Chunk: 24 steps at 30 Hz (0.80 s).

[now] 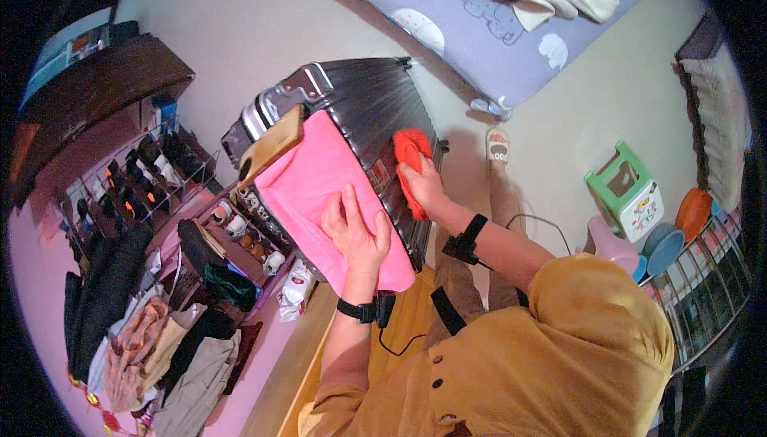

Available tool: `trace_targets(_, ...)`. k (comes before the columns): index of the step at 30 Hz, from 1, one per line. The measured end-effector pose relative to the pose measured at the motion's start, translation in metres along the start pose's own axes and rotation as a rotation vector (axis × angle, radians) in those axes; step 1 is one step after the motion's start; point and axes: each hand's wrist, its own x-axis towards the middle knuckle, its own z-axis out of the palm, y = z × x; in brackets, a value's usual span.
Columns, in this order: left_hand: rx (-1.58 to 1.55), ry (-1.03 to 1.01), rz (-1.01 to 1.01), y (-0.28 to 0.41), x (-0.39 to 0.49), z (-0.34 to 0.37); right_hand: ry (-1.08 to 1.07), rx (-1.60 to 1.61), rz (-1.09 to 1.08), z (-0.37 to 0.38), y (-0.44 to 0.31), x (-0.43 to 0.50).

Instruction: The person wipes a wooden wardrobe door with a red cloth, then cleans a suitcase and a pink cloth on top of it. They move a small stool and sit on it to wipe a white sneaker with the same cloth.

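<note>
A black ribbed hard-shell suitcase (365,92) with shiny metal-look corner guards stands before me. A pink cloth (317,167) lies spread over its near side, and my left hand (356,230) rests on that cloth with the fingers apart. My right hand (424,184) grips a bunched red cloth (413,143) against the ribbed face of the suitcase, beside a small sticker. Beyond the pink cloth's upper left edge, a flat tan-brown object (272,146) rests on the suitcase; what it is I cannot tell.
A bed with a blue-purple patterned sheet (455,35) is at the top. At the right are a green stool (620,176), basins (664,248) and a wire rack (707,293). Hanging clothes (135,347), a shoe rack (141,182) and a compartmented organizer (239,245) stand left.
</note>
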Motion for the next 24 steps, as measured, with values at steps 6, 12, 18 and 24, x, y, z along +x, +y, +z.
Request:
trace_targets(6, 0.007, 0.036, -0.007, -0.002, 0.001, 0.002, -0.084, 0.102, -0.606, 0.003, -0.125, 0.003)
trace_targets(12, 0.020, 0.053, -0.017, 0.000, 0.001, -0.002, -0.278, -0.133, -0.411, -0.044, -0.061, -0.071)
trace_targets(18, 0.015, 0.091, 0.003, 0.000, 0.002, -0.003, -0.662, 0.142, 0.008, -0.101, -0.083, -0.094)
trace_targets(24, -0.008, 0.101, 0.028, -0.002, -0.002, -0.007, -0.429, 0.202, -0.350, -0.051, -0.105, -0.068)
